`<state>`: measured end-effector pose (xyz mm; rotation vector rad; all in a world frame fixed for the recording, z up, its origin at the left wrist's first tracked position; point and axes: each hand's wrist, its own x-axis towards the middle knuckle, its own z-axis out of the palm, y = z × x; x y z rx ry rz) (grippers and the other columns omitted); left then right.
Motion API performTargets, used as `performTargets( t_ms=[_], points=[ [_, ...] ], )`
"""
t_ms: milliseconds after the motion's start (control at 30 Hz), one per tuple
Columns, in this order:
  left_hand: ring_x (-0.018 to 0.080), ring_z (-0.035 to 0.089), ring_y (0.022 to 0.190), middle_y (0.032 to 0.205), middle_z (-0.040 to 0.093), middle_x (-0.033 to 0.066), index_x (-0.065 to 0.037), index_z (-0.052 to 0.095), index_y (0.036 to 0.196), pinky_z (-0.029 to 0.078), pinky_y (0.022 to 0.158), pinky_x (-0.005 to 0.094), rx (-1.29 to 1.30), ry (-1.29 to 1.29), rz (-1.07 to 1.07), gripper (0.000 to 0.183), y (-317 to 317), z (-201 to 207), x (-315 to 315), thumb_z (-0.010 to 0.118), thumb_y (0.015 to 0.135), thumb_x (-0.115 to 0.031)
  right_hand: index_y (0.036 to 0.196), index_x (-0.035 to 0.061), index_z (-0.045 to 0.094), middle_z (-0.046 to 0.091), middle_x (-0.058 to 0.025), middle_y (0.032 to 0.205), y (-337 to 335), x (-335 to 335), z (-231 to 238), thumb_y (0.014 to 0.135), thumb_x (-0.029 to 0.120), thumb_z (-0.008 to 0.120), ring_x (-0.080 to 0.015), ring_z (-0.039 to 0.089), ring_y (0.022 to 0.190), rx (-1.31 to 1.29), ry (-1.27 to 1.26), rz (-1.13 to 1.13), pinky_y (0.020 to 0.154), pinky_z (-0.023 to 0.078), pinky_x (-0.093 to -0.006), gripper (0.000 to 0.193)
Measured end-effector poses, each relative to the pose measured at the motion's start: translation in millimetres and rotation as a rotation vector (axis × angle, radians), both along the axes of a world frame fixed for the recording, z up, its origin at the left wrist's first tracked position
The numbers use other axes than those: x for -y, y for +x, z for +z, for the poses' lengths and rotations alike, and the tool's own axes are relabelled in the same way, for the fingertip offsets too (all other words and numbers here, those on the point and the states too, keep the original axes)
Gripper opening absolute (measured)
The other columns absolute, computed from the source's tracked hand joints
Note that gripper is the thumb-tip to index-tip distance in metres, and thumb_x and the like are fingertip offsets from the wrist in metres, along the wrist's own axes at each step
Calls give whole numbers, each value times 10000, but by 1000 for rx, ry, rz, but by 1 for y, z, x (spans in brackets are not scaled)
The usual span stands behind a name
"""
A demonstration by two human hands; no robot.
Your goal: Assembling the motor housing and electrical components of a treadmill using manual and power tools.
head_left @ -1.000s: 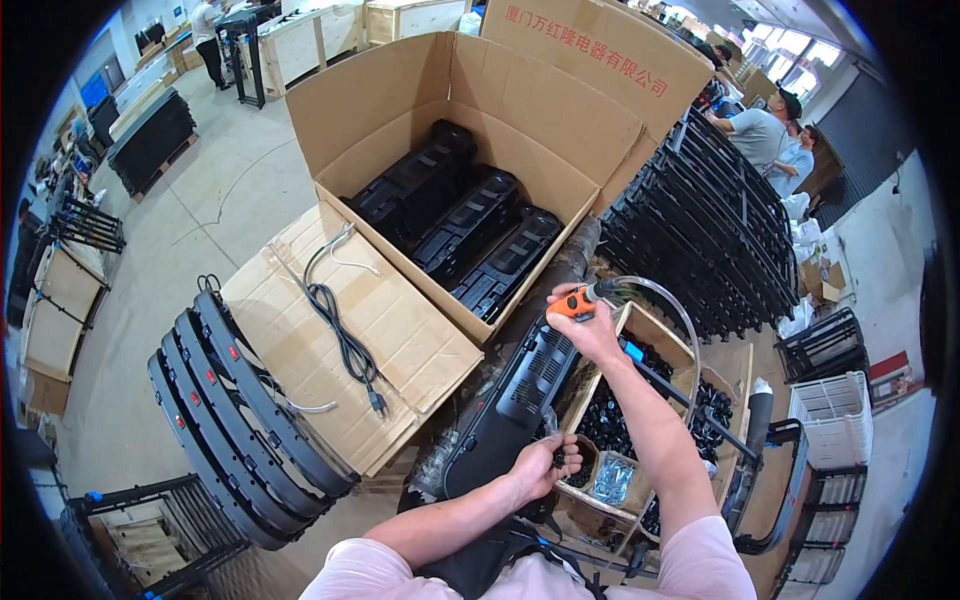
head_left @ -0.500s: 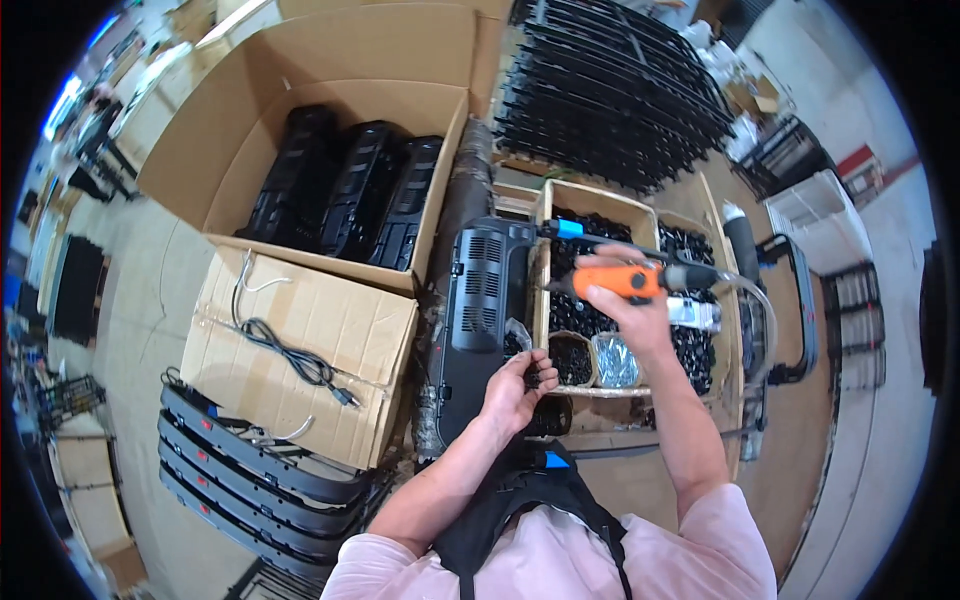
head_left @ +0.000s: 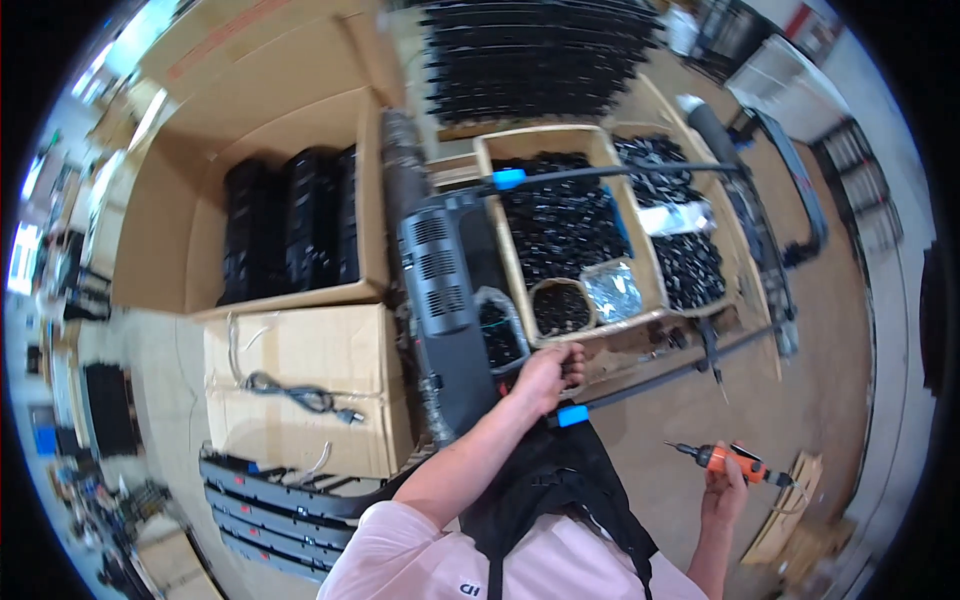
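In my right hand [head_left: 725, 492], held out low on the right, is an orange powered screwdriver [head_left: 732, 463], its bit pointing left. My left hand [head_left: 550, 378] is closed by the front edge of a divided wooden box [head_left: 640, 326]; its curled fingers hide whatever they hold. Beside that hand, to its left, lies a long dark grey plastic housing [head_left: 436, 262] with vent slots. A bag of small dark parts [head_left: 500, 335] sits against the housing. A black tubular frame [head_left: 655, 380] with blue sleeves [head_left: 573, 416] spans the box and passes near my left hand.
The wooden box holds many small black parts, a round tub of screws [head_left: 562, 308] and a clear bag [head_left: 612, 290]. On the left an open carton [head_left: 290, 292] holds black mouldings, behind a closed carton [head_left: 300, 350] with a cable. Stacked black racks [head_left: 540, 60] stand at the back.
My right hand has swung the screwdriver from above the box down to the lower right. My left hand stays closed near the box's front edge. The whole view has shifted.
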<state>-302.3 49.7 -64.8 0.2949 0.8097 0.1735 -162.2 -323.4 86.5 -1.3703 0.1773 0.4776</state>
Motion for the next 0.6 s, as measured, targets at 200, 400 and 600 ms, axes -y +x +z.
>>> performTargets(
  t_ms=[200, 400, 600],
  points=[
    [174, 641, 917, 1035, 678, 69, -33, 678, 1146, 555, 856, 358, -124, 211, -107, 314, 13, -3, 7, 435, 1133, -232, 1447, 98, 484, 636, -163, 1348, -16, 8, -52, 977, 136, 666, -276, 663, 1201, -190, 8, -157, 1040, 544, -451, 505],
    [293, 555, 1369, 1445, 629, 152, 27, 609, 1385, 408, 1145, 384, -425, 1006, -541, 463, 17, -8, 24, 438, 1120, -312, 1414, 128, 502, 664, -145, 1315, 9, -7, -92, 967, 120, 677, -250, 667, 1180, -335, 79, -13, 1027, 531, -421, 480],
    [434, 653, 1193, 1225, 717, 229, -68, 692, 1244, 497, 1032, 522, -641, 1301, -1018, 558, 29, 45, 55, 389, 1085, -509, 1408, 154, 514, 649, -108, 1321, 45, -18, -171, 972, 164, 687, -269, 641, 1214, -450, 100, 60, 1077, 492, -501, 469]
  ],
)
